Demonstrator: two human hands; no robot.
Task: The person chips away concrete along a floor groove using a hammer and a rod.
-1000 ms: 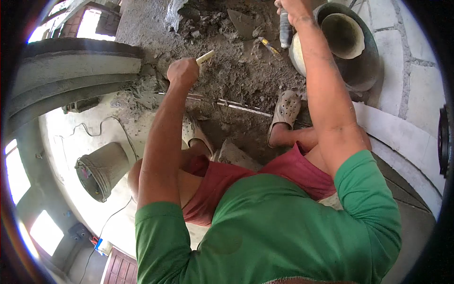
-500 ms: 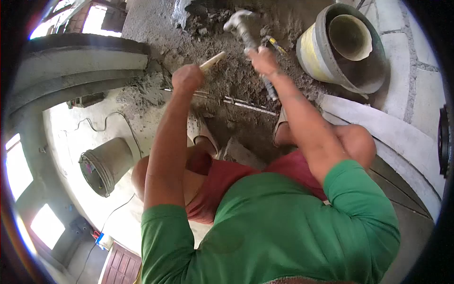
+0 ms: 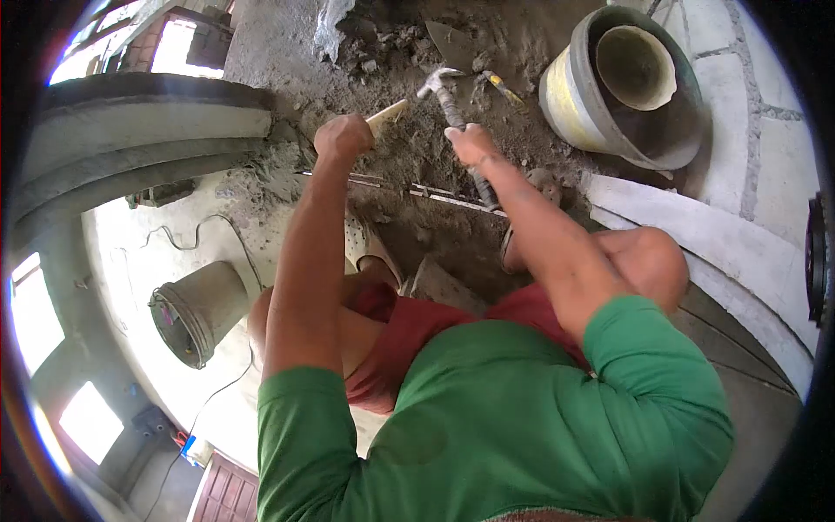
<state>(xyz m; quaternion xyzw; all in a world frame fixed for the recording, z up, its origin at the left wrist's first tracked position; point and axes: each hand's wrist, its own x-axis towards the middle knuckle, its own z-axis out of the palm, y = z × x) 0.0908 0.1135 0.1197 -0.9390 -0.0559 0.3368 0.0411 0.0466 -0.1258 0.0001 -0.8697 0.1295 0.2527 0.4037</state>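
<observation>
My left hand (image 3: pixel 344 137) is closed around a pale wooden stick (image 3: pixel 388 113), whose free end points up and to the right; its lower part is hidden by the fist. In my right hand (image 3: pixel 474 145) is a claw hammer (image 3: pixel 450 106) with a dark, wrapped handle. The hammer's metal head is raised above the loose grey mortar (image 3: pixel 391 152), to the right of the stick and apart from it. Past the hammer, a yellow-and-black handle (image 3: pixel 504 87) lies on the mortar near a pointed grey blade (image 3: pixel 450 43); whether they join is unclear.
A large bucket (image 3: pixel 565 104) with a smaller pail (image 3: pixel 637 65) inside stands at right, beside a block wall (image 3: pixel 731 130). Thin pale strips (image 3: pixel 457 200) cross the mortar before my feet. Curved concrete steps (image 3: pixel 165 130) and a lidless bucket (image 3: pixel 204 300) are at left.
The hammer and my right hand have come down and slightly left, towards my body. My left hand and the stick have shifted only slightly.
</observation>
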